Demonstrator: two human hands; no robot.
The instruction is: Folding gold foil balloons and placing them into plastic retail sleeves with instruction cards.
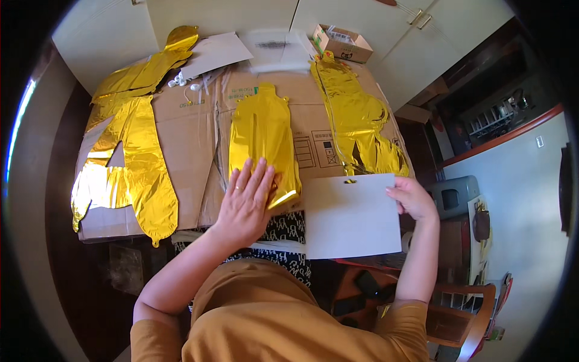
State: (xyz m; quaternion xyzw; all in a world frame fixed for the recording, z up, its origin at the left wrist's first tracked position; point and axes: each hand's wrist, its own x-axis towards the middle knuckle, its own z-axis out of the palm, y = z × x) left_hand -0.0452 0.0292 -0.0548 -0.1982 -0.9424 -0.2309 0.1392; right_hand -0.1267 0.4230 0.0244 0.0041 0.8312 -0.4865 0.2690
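A folded gold foil balloon [260, 130] lies flat on the cardboard in the middle, its narrow tab pointing away from me. My left hand [244, 205] rests palm down on its near end, fingers stretched out. At the right, my right hand [415, 198] pinches the upper right corner of a blank white card [353, 220] with a small hanging slot near its top edge. The card is held over the near edge of the table, and gold foil shows through the slot. Another gold foil balloon [151, 175] is spread out at the left, and more gold foil balloons [356, 108] lie at the right.
Cardboard [193, 163] covers the table. Along its far side are a white sheet [220, 54], clear plastic bags [280, 51], small white items [179, 79] and an open carton [342, 45]. A wooden chair [482, 320] stands at the lower right, beneath a grey appliance [455, 196].
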